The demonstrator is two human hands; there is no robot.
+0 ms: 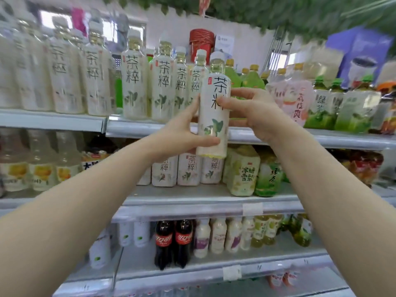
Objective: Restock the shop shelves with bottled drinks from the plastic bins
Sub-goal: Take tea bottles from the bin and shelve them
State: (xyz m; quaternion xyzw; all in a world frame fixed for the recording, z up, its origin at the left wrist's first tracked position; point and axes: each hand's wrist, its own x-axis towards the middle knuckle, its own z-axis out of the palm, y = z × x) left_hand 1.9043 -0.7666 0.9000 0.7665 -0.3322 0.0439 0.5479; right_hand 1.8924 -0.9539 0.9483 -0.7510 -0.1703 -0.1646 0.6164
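1. Two bare forearms reach in from the near corners toward the shelves.
2. The left hand [182, 133] grips the low part of a white tea bottle [214, 123], with the thumb laid across its front and the fingers up its left side.
3. The right hand [255, 112] grips the same bottle higher up, with the thumb pressed on the label and the fingers curled round the far side.
4. The bottle is held upright in the air, cap up, just in front of the top shelf [150, 127], with its base below that shelf's front rail.
5. On the low shelf [192, 273], two cola bottles [173, 241] stand side by side, left of small pale bottles.
6. On the middle shelf [192, 198], three matching tea bottles [188, 170] stand behind the held bottle's base.
7. On the top shelf, a row of tea bottles [135, 82] fills the left and green bottles [250, 80] stand to the right.
8. Farthest back, a red canister [201, 43] stands before a white wall, under green leaves [278, 11].
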